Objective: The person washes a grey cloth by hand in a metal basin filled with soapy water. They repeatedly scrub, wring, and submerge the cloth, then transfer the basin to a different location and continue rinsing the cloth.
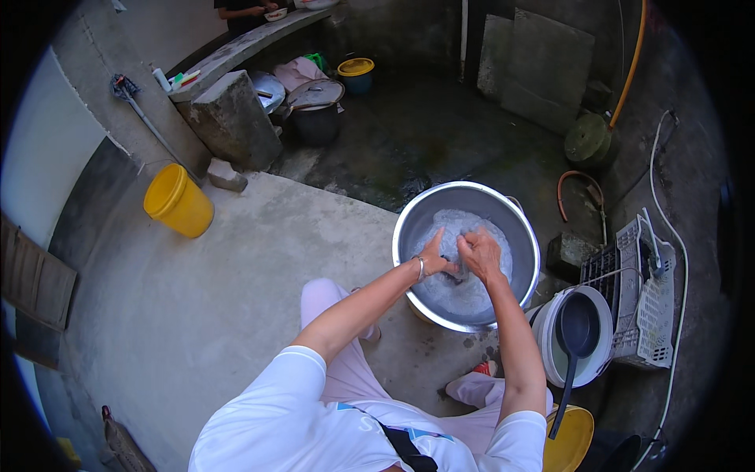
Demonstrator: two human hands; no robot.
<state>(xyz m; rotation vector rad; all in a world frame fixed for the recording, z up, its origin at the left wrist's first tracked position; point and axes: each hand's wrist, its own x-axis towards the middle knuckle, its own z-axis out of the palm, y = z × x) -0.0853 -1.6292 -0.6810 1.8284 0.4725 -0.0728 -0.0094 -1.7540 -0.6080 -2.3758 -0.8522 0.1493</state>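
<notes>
A large round metal basin (405, 228) with a bright rim stands in front of me. Inside it lies a pale, wet, rippled mass (464, 295); whether it is cloth or churned water, I cannot tell. Over its middle my left hand (434, 257), with a bracelet at the wrist, has its thumb and fingers spread apart. Close beside it, my right hand (481, 253) is closed with its fingers curled downward. Whatever the right fingers hold is hidden. Both forearms reach in over the near rim.
To the right, a dark long-handled pan (578, 326) rests on a white bucket (548, 346), beside grey plastic crates (649, 307). A yellow bucket (179, 200) stands at left. Concrete blocks (232, 118) and a lidded dark pot (317, 122) are farther back. Another person's hand (255, 11) shows at top.
</notes>
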